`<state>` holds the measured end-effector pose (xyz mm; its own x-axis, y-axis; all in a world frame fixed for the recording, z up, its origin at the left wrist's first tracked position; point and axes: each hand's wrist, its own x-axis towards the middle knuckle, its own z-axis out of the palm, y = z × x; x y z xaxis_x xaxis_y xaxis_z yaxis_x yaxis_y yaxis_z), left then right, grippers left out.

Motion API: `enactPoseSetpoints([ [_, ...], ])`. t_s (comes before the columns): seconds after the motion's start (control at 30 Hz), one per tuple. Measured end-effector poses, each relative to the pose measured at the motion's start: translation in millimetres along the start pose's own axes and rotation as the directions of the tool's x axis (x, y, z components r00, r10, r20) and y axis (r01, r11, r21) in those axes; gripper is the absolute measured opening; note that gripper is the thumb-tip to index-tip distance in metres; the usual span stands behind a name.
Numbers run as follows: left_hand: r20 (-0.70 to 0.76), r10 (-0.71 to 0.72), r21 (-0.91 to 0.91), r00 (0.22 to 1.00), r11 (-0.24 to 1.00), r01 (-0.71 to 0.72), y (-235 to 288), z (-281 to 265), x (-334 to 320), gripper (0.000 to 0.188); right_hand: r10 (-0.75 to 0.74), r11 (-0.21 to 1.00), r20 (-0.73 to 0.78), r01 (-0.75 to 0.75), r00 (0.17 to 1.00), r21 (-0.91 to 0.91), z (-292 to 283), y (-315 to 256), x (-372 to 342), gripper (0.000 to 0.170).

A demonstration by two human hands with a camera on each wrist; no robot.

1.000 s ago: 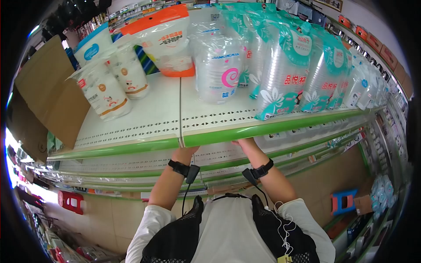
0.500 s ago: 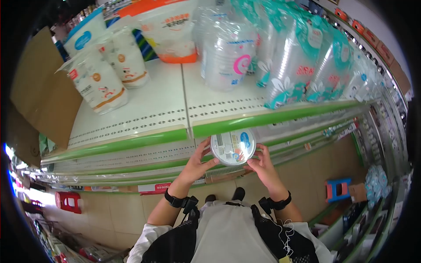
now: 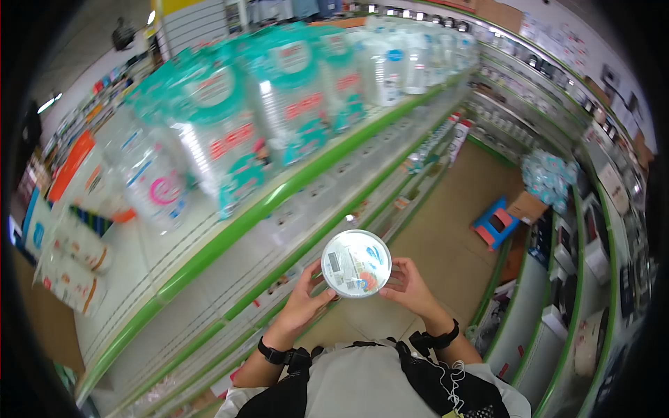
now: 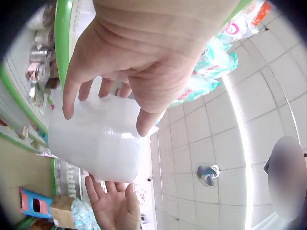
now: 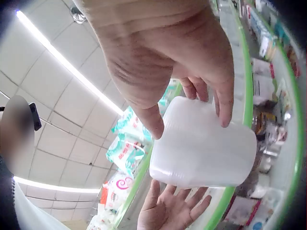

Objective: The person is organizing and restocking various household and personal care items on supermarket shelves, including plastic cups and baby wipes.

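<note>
Held between both hands, in front of the body, is a round pack of plastic bowls (image 3: 356,263) with a printed label facing up. My left hand (image 3: 304,299) grips its left side, and my right hand (image 3: 412,289) grips the opposite side. From the left wrist, the pack's whitish translucent wall (image 4: 96,139) shows, with the left fingers and thumb spread round it. The right wrist view has the right thumb and fingers against the same smooth wall (image 5: 204,148), and the other hand on the far side.
A green-edged shelf (image 3: 272,198) runs along the left, bearing teal-wrapped cup packs (image 3: 212,132) and a clear bowl pack (image 3: 157,184). Stocked shelves (image 3: 582,292) line the right. On the aisle floor (image 3: 435,230) stand a blue and red stool (image 3: 496,223) and a cardboard box (image 3: 527,207).
Both hands, first hidden under the shelf edge, have come out with the bowl pack. The view has turned right, towards the aisle, and the pack is now away from the shelf.
</note>
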<state>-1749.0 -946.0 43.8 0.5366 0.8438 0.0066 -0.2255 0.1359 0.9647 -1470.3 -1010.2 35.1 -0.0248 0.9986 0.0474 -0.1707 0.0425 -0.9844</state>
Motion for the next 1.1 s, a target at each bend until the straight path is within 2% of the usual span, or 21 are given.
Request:
enactPoseSetpoints([
  [0.1, 0.103, -0.066, -0.046, 0.992, 0.996, 0.071, -17.0, 68.0, 50.6, 0.086, 0.002, 0.998, -0.087, -0.008, 0.996, -0.060, -75.0, -25.4, -28.2, 0.081],
  [0.17, 0.159, 0.021, 0.029, 0.987, 0.999, -0.026, -38.2, 92.1, 72.9, 0.085, -0.023, 0.993, -0.152, 0.004, 0.988, -0.121, -100.5, -33.3, -42.4, 0.090],
  [0.27, 0.281, 0.027, 0.007, 0.959, 0.999, -0.031, -69.1, 164.2, 129.6, 0.085, -0.060, 0.991, -0.232, 0.031, 0.971, -0.127, -176.8, -60.0, -73.9, 0.096],
  [0.4, 0.384, -0.030, 0.053, 0.923, 0.999, 0.011, -101.6, 236.0, 182.0, 0.086, -0.060, 0.990, -0.363, 0.010, 0.930, -0.137, -252.3, -64.5, -106.8, 0.095],
  [0.53, 0.425, -0.136, 0.076, 0.895, 0.991, 0.114, -104.2, 292.9, 223.9, 0.086, -0.074, 0.996, -0.449, 0.046, 0.890, -0.073, -305.5, -62.4, -114.8, 0.095],
  [0.73, 0.500, -0.221, 0.135, 0.838, 0.975, 0.176, -116.5, 340.0, 304.9, 0.085, -0.056, 0.998, -0.540, 0.042, 0.840, -0.039, -370.6, -65.4, -91.7, 0.095],
  [0.8, 0.513, -0.228, 0.098, 0.828, 0.973, 0.207, -125.2, 346.8, 335.3, 0.085, -0.058, 0.998, -0.559, 0.035, 0.827, -0.051, -392.0, -64.6, -75.6, 0.094],
  [1.03, 0.541, -0.214, 0.090, 0.813, 0.976, 0.197, -124.8, 368.6, 462.3, 0.085, -0.076, 0.996, -0.603, 0.026, 0.794, -0.091, -463.0, -91.5, 11.6, 0.096],
  [1.1, 0.586, -0.187, 0.106, 0.789, 0.982, 0.154, -122.8, 376.6, 502.8, 0.085, -0.079, 0.995, -0.615, 0.027, 0.784, -0.093, -484.4, -100.1, 35.1, 0.096],
])
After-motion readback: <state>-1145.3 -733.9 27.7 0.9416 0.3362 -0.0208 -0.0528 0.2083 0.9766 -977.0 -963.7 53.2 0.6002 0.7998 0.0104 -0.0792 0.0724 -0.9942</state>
